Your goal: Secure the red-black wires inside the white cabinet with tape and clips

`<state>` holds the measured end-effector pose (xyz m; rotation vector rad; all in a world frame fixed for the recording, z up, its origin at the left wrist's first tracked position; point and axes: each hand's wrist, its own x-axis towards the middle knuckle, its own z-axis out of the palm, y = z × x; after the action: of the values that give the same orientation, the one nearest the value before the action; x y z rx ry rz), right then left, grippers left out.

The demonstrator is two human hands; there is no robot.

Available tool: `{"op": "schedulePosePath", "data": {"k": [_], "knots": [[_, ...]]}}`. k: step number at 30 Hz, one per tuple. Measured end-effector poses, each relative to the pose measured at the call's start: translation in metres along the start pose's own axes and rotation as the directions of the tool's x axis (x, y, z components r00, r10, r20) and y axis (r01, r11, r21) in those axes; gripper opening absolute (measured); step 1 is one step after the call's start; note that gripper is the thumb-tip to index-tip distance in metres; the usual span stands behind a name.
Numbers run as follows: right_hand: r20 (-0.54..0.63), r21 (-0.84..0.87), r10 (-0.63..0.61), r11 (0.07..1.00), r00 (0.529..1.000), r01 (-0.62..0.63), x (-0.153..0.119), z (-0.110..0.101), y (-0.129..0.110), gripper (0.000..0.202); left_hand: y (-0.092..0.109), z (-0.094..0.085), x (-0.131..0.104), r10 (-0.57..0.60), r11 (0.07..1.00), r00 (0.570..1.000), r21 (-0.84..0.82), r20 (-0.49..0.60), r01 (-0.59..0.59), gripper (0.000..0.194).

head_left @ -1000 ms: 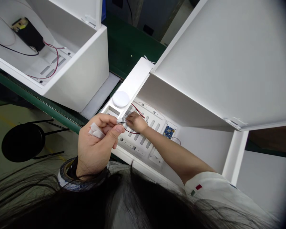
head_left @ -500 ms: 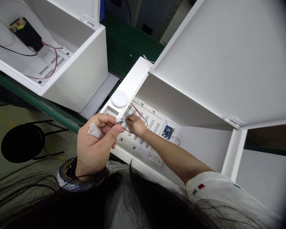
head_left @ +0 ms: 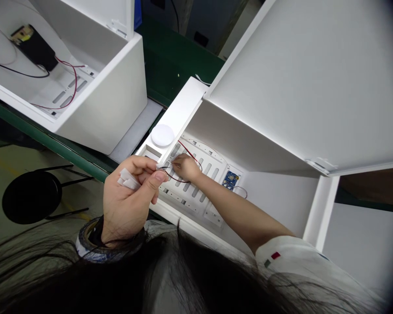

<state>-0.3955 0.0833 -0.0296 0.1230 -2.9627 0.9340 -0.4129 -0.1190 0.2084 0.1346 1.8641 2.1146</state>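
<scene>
My left hand (head_left: 131, 196) is closed in a pinch on thin dark wires (head_left: 164, 168) at the near left corner of an open white box (head_left: 190, 117). Several white strips (head_left: 128, 179) are stuck to its fingers, and a tape roll (head_left: 94, 240) circles that wrist. My right hand (head_left: 187, 168) reaches inside the box, its fingers pinched close to my left fingertips. What they grip is small and pale, too little to make out. A red wire (head_left: 187, 148) loops across the slotted white floor panel (head_left: 209, 174) beside my right hand.
A blue circuit board (head_left: 230, 179) sits inside the box, whose raised lid (head_left: 301, 78) fills the upper right. A white disc (head_left: 162, 135) rests on the box's ledge. Left stands another open white box (head_left: 108, 96) containing a black module (head_left: 36, 48). A black stool (head_left: 31, 195) is below.
Both hands stay close together at the same corner. My right fingers have shifted slightly, and the whole view has moved a little.
</scene>
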Motion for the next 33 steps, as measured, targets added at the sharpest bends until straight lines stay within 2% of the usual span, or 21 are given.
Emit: {"op": "schedulePosePath", "data": {"k": [5, 10, 16, 24, 33], "knots": [[0.182, -0.167, -0.09, 0.979, 0.979, 0.121, 0.016, -0.013, -0.004, 0.02, 0.001, 0.0, 0.0, 0.0, 1.0, 1.0, 0.009, 0.003, 0.0, 0.009], [0.256, -0.235, -0.093, 0.959, 0.962, 0.155, 0.023, -0.019, -0.008, 0.026, 0.002, 0.0, 0.0, 0.01, 1.0, 1.0, 0.025, 0.008, -0.01, 0.009], [0.289, -0.266, -0.115, 0.944, 0.95, 0.196, 0.023, -0.017, -0.01, 0.026, 0.0, -0.001, -0.001, 0.007, 1.0, 1.0, 0.015, 0.005, -0.007, 0.008], [0.303, -0.327, -0.208, 0.894, 0.93, 0.307, 0.019, -0.011, -0.008, 0.024, 0.002, 0.0, -0.002, -0.012, 1.0, 1.0, 0.018, -0.007, 0.012, 0.009], [0.274, -0.289, -0.203, 0.915, 0.94, 0.281, 0.018, -0.015, -0.007, 0.027, 0.003, -0.001, -0.001, -0.022, 1.0, 1.0, 0.01, -0.004, 0.022, 0.009]]}}
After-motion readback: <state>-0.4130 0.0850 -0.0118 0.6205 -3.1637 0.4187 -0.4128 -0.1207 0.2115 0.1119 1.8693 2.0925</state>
